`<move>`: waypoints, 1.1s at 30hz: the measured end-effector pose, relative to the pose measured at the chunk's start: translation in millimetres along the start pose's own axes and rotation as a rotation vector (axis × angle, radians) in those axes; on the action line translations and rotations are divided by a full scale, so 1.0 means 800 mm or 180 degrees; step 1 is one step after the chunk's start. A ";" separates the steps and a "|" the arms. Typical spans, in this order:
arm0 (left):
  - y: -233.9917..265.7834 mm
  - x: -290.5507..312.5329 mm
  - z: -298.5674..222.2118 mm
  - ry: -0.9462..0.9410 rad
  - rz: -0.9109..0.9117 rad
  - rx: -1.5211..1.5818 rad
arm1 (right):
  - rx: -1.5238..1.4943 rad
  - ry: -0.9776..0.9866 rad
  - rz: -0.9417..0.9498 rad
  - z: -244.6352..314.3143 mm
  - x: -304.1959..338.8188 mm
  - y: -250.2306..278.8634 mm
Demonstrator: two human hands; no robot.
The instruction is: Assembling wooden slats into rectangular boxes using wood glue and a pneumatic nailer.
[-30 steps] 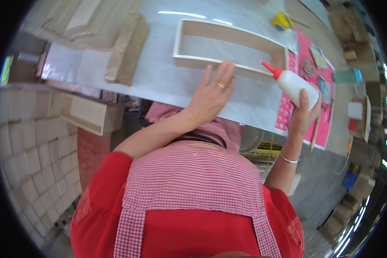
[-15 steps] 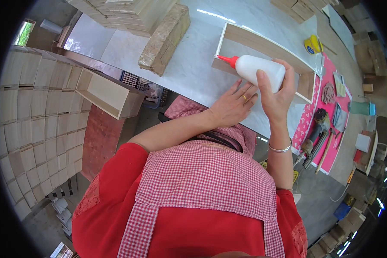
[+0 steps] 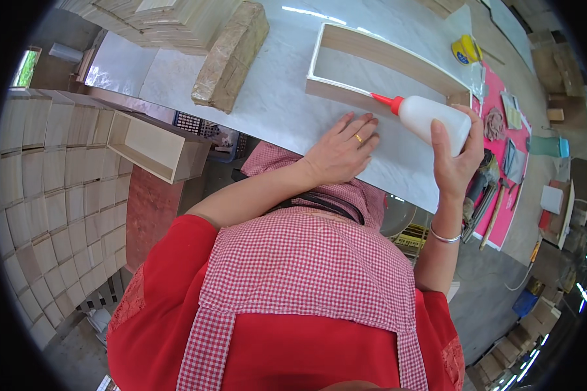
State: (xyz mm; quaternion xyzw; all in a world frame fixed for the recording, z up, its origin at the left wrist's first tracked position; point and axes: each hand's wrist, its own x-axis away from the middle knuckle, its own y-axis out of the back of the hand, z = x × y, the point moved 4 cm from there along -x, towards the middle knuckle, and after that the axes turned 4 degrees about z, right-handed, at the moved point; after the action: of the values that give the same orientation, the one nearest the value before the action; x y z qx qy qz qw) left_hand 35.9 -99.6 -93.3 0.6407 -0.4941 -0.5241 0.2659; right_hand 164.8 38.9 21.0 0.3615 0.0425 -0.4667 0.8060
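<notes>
A white squeeze bottle with a red pointed nozzle lies tilted in my right hand, fingers and thumb wrapped round its base end. Its nozzle tip is at the upper edge of the near long side of a rectangular wooden frame. A whitish line runs along the frame's left end and the left part of that near edge. The frame rests on the pale marbled table, which shows through its middle. In front of it, my left hand lies flat on the table with fingers stretched out, holding nothing.
A paper-wrapped oblong block and stacked wooden pieces stand to the left. A yellow tub sits behind the frame. Tools lie on a pink cloth at right. Box stacks and a single wooden box are farther left.
The bottle in my right hand has moved right along the frame's near edge, from its left corner. My left hand stays flat on the table. The whole view has shifted slightly.
</notes>
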 end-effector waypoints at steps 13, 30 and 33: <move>0.000 -0.002 0.000 0.0023 0.0020 0.0166 | 0.0178 -0.0334 -0.0317 -0.030 0.026 0.074; 0.001 -0.001 0.000 0.0069 0.0180 0.0166 | 0.0548 -0.0629 -0.0879 -0.077 0.063 0.155; 0.000 -0.001 0.001 0.0099 0.0206 0.0155 | 0.0822 -0.0643 -0.1011 -0.079 0.067 0.167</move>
State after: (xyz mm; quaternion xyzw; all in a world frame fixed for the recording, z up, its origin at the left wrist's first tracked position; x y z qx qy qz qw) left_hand 35.1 -98.5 -92.9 0.6387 -0.5230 -0.4930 0.2748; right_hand 316.2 80.0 25.3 0.4019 -0.0421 -0.6231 0.6696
